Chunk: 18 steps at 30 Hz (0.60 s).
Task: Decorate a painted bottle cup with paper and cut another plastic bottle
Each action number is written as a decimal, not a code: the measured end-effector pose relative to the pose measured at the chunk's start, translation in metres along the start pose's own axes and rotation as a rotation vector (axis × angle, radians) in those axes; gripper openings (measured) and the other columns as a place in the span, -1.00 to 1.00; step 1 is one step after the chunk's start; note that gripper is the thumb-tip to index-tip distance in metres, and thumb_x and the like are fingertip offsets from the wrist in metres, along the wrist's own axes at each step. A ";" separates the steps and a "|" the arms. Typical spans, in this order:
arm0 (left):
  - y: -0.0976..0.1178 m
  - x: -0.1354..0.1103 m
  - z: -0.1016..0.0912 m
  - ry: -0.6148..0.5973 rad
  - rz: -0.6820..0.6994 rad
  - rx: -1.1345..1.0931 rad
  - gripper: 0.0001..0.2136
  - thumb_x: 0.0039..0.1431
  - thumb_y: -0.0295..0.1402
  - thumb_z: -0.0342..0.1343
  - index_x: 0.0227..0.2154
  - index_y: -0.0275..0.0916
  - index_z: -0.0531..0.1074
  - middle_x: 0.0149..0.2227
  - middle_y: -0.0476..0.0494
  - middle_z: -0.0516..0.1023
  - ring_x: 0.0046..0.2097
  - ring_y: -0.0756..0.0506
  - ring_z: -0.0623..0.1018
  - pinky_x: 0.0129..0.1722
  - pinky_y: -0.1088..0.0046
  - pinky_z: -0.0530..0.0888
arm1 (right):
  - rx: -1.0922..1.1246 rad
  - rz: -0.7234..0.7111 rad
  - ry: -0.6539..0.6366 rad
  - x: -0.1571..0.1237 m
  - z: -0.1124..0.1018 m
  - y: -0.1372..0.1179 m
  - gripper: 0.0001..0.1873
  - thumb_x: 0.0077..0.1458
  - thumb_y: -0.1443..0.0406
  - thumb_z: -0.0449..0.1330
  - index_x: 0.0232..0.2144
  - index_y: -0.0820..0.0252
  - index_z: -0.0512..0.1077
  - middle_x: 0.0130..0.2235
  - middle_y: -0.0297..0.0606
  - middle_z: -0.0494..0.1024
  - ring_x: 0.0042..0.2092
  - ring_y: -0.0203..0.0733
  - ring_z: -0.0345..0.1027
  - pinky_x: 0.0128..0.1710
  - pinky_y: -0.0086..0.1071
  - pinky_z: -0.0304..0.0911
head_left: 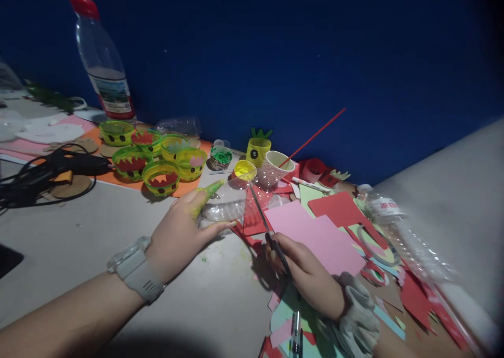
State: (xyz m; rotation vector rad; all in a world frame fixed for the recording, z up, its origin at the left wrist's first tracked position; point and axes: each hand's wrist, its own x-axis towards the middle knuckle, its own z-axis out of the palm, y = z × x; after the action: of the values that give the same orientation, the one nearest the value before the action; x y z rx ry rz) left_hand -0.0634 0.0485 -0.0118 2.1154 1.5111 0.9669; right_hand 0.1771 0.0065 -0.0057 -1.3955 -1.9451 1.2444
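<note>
My left hand (pixel 183 232), with yellow-green paint on its fingers, grips a clear plastic bottle piece (pixel 226 210) between fingers and thumb. In my right hand (pixel 301 263) is a thin dark paintbrush (pixel 260 208), slanting up and away. Its tip reaches the small cup of yellow paint (pixel 244 170), partly seen through clear plastic. Beside that stands a cup of green paint (pixel 221 156). A white speckled paper cup (pixel 275 168) holds a thin red stick (pixel 315 138).
Several yellow-green painted plastic bowls (pixel 160 178) stand on orange paper at left, near a bottle with red cap (pixel 104 69) and a black cable (pixel 43 174). Pink paper (pixel 315 232) and scraps cover the right side, with a clear bottle (pixel 409 237). A blue wall (pixel 236 48) rises behind.
</note>
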 end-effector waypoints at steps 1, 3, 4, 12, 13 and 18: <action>0.000 0.000 0.000 -0.003 -0.002 -0.002 -0.42 0.05 -0.03 0.12 0.09 -0.18 0.23 -0.09 -0.18 0.47 -0.08 -0.17 0.47 -0.10 0.27 0.42 | 0.002 -0.002 -0.001 0.000 0.000 0.000 -0.68 0.26 0.14 -0.10 -0.47 0.17 0.17 -0.49 -0.40 0.22 -0.46 -0.32 0.06 -0.43 -0.44 0.05; 0.000 0.000 0.000 0.002 -0.001 -0.005 -0.42 0.05 -0.04 0.12 0.10 -0.18 0.23 -0.09 -0.18 0.47 -0.07 -0.17 0.46 -0.10 0.28 0.42 | 0.002 -0.006 0.002 0.000 0.000 0.001 -0.68 0.27 0.15 -0.11 -0.48 0.17 0.17 -0.49 -0.40 0.22 -0.45 -0.32 0.06 -0.43 -0.44 0.05; 0.000 0.000 0.000 0.006 0.002 -0.006 -0.42 0.05 -0.04 0.12 0.10 -0.18 0.23 -0.08 -0.18 0.47 -0.06 -0.18 0.46 -0.10 0.28 0.42 | 0.002 -0.008 0.004 0.000 0.000 0.001 -0.68 0.27 0.16 -0.11 -0.48 0.17 0.17 -0.49 -0.40 0.22 -0.45 -0.32 0.06 -0.43 -0.45 0.05; -0.001 0.000 0.000 0.027 0.009 -0.009 -0.44 0.05 -0.05 0.13 0.09 -0.17 0.23 -0.06 -0.16 0.47 -0.04 -0.16 0.46 -0.06 0.30 0.40 | 0.049 0.012 0.034 0.001 0.000 -0.001 -0.67 0.25 0.12 -0.08 -0.49 0.18 0.18 -0.50 -0.42 0.18 -0.47 -0.33 0.02 -0.46 -0.46 0.03; -0.001 0.000 0.000 0.029 0.009 -0.009 -0.43 0.05 -0.05 0.13 0.10 -0.17 0.23 -0.06 -0.16 0.47 -0.04 -0.16 0.46 -0.07 0.30 0.41 | 0.055 0.013 0.036 0.001 0.000 -0.001 -0.66 0.24 0.11 -0.08 -0.49 0.18 0.19 -0.50 -0.42 0.18 -0.47 -0.33 0.02 -0.46 -0.46 0.03; -0.001 0.000 0.000 0.031 0.010 -0.020 -0.43 0.04 -0.06 0.14 0.09 -0.21 0.24 -0.05 -0.18 0.47 -0.03 -0.16 0.45 -0.04 0.30 0.40 | 0.137 0.049 0.009 0.000 0.000 0.003 -0.65 0.22 0.08 -0.04 -0.50 0.18 0.17 -0.53 -0.42 0.16 -0.51 -0.35 -0.01 -0.52 -0.47 0.01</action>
State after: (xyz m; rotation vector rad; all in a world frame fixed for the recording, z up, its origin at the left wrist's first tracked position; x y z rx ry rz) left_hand -0.0640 0.0488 -0.0119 2.1058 1.5006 1.0190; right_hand 0.1780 0.0069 -0.0080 -1.3849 -1.7931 1.3640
